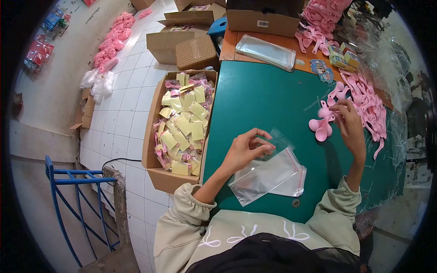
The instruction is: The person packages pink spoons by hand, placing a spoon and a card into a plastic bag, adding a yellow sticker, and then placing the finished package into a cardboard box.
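My left hand (249, 149) holds a clear plastic bag (278, 140) between thumb and fingers, above a small stack of clear bags (268, 177) lying on the green table top. On the right, my right hand (348, 117) reaches over a few pink plastic spoons (321, 129), its fingertips at a spoon beside the larger pile. That pile of pink spoons (366, 102) spreads along the right side of the table. Whether the fingertips grip one spoon or more is hard to make out.
An open carton (170, 185) of packed spoons with yellow cards stands left of the table (255, 100). Toward the back lie a stack of clear sleeves (266, 52), picture cards (322, 70), small yellow boxes (343, 58) and a brown carton (261, 22). A blue metal frame (82, 179) stands far left.
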Demonstrator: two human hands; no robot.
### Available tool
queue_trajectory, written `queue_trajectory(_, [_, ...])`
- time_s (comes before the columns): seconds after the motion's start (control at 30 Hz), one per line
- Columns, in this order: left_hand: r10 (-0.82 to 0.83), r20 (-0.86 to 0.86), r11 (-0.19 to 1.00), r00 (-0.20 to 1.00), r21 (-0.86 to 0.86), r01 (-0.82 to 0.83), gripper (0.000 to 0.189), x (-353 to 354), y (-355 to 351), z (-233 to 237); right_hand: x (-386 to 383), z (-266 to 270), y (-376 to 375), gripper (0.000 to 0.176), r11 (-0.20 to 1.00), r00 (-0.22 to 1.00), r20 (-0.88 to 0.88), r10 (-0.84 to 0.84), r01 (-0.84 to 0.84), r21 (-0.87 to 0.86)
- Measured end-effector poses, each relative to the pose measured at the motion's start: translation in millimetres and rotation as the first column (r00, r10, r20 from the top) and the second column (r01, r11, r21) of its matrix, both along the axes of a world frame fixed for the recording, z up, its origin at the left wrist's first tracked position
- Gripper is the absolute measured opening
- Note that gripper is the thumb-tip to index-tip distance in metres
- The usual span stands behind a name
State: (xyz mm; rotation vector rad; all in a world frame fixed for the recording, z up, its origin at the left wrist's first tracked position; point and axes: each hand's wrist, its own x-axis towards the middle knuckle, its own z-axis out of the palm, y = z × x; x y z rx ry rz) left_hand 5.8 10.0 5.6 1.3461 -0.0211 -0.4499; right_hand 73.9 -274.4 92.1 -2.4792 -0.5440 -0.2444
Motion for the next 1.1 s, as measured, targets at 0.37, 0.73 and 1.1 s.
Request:
queue_trajectory(0.37, [0.031, 0.009, 0.999, 0.999, -0.016, -0.030, 0.028, -1.5, -1.8, 2.5, -32.2, -12.4, 77.1, 0.023, 0.785, 0.989, -0.146, -0.038, 0.120, 0.607])
queue_trajectory(0.73, [0.095, 0.176, 0.993, 0.980, -0.092, -0.079, 0.032, -3.5, -5.5, 0.9, -42.1, -28.9, 92.1, 0.017, 0.790, 0.926, -0.295, 0.236, -0.006, 0.613])
queue_trajectory(1.1, [0.000, 0.030, 0.990, 1.000, -0.141, 0.004, 0.030, -5.4, 12.4, 29.6, -38.9, -26.6, 99.3, 0.042, 0.788, 0.925, -0.055, 0.375, -0.287, 0.544])
